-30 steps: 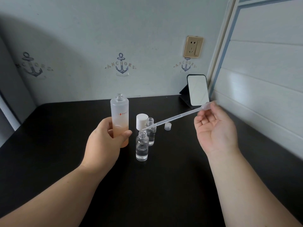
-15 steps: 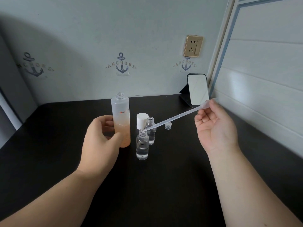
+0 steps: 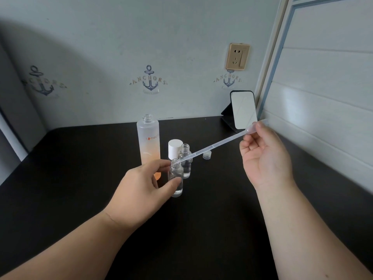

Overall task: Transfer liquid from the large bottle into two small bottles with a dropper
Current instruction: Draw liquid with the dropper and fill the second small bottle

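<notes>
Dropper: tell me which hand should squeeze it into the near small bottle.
Right. The right hand already pinches the dropper at its bulb, tip at the near small bottle mouth. The left hand holds that bottle steady.

One large bottle stands uncapped on the worktop. There are two small bottles, the nearer small bottle and the farther small bottle, both with open necks. One dropper is in view. Loose caps number two: one white cap and one clear cap. One mirror stands at the back. The wall carries one socket and three anchor prints. Two hands show: the left hand and the right hand.
</notes>
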